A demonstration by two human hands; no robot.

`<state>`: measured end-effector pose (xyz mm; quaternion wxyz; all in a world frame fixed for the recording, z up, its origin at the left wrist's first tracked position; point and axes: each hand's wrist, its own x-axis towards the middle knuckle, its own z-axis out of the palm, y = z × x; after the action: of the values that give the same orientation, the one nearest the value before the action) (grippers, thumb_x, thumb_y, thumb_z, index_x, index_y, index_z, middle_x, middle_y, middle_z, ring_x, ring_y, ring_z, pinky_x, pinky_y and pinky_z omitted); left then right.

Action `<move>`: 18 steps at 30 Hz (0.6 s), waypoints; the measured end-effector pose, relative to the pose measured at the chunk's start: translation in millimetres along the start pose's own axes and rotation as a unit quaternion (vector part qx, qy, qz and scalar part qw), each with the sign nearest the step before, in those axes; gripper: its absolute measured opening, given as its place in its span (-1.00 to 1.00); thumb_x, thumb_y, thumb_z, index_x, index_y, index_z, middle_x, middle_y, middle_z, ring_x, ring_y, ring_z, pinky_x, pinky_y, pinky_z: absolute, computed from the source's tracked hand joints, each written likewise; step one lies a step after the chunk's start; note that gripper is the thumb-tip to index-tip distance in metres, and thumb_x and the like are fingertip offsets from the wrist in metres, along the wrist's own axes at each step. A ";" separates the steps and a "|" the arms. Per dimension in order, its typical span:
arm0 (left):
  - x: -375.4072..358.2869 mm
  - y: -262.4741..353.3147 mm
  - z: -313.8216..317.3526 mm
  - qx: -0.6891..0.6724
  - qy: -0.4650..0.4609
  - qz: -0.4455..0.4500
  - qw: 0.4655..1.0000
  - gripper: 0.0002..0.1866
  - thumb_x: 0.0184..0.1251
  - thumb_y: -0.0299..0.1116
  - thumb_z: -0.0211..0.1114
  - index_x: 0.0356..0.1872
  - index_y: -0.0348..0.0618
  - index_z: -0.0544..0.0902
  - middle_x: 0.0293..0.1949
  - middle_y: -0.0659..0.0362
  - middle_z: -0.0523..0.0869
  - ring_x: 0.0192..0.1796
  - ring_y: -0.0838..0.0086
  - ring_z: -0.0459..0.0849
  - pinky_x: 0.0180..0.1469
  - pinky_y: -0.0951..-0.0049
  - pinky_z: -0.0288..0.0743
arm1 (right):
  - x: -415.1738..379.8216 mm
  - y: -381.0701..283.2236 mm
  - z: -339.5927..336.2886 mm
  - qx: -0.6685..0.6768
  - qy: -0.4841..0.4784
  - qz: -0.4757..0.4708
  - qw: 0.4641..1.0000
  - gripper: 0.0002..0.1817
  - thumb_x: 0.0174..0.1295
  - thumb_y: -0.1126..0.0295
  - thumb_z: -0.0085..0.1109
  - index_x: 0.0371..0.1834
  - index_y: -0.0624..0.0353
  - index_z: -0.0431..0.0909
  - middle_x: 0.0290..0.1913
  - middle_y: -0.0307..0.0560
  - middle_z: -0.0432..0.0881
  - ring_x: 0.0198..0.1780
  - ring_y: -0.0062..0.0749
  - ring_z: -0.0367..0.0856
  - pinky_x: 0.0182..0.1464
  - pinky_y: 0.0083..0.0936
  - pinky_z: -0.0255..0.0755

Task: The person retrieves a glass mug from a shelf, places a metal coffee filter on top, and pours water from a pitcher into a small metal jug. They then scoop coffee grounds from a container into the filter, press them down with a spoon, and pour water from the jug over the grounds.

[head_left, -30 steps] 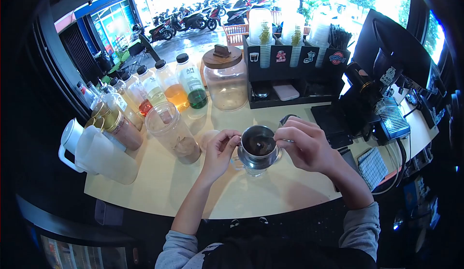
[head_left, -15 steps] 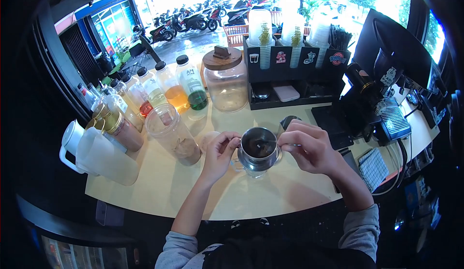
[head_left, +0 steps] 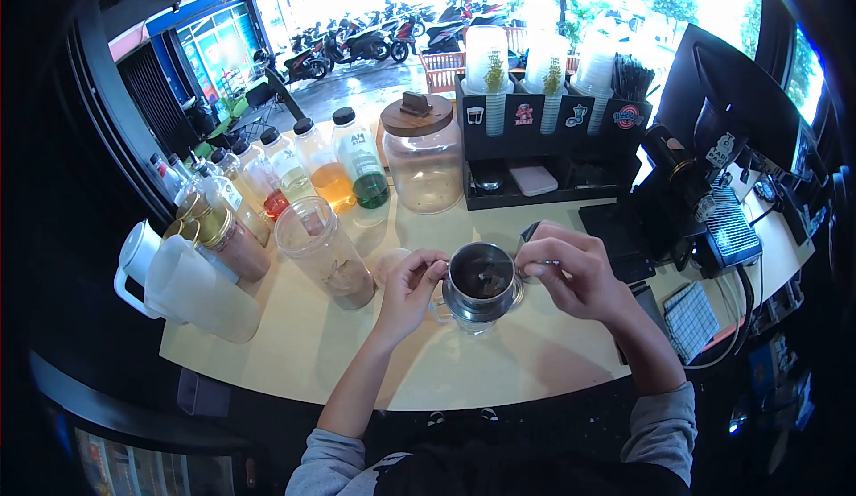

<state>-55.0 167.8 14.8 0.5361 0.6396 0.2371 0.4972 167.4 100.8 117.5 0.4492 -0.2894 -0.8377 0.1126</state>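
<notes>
A metal drip coffee filter (head_left: 482, 293) with dark contents sits on a clear glass mug (head_left: 475, 325) at the table's front middle. My left hand (head_left: 412, 291) is closed at the filter's left side, thumb and finger pinching its edge. On the other side, my right hand (head_left: 575, 268) is closed around a thin metal utensil (head_left: 550, 262), whose far end I cannot make out. A pale round lid (head_left: 392, 267) lies behind my left hand. Left of it stands a tall clear canister (head_left: 325, 255) with brown powder low inside.
Bottles of coloured syrup (head_left: 325, 175), a large glass jar (head_left: 423, 166) and a black cup rack (head_left: 553, 152) line the back. White pitchers (head_left: 201, 291) stand at the left. On the right are a black machine (head_left: 664, 193) and a checked cloth (head_left: 691, 318).
My right hand has drawn slightly away from the filter's rim. My left hand stays at the filter's side. The whole view has shifted a little.
</notes>
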 end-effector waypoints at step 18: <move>0.9 -2.0 -0.7 0.025 0.000 0.008 1.000 -0.84 0.38 -0.42 0.12 -0.16 -0.31 0.55 -0.28 0.23 0.63 -0.18 0.62 0.59 -0.05 0.61 0.46 | 1.0 0.6 -6.3 -0.020 -0.012 0.002 1.000 -0.86 0.14 0.56 0.12 -0.22 0.22 0.49 -0.48 -0.08 0.43 -0.50 -0.26 0.45 -0.47 -0.40 0.31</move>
<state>-54.9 169.4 13.3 0.5163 0.6543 0.2443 0.4957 172.4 101.5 121.5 0.4335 -0.2984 -0.8444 0.1002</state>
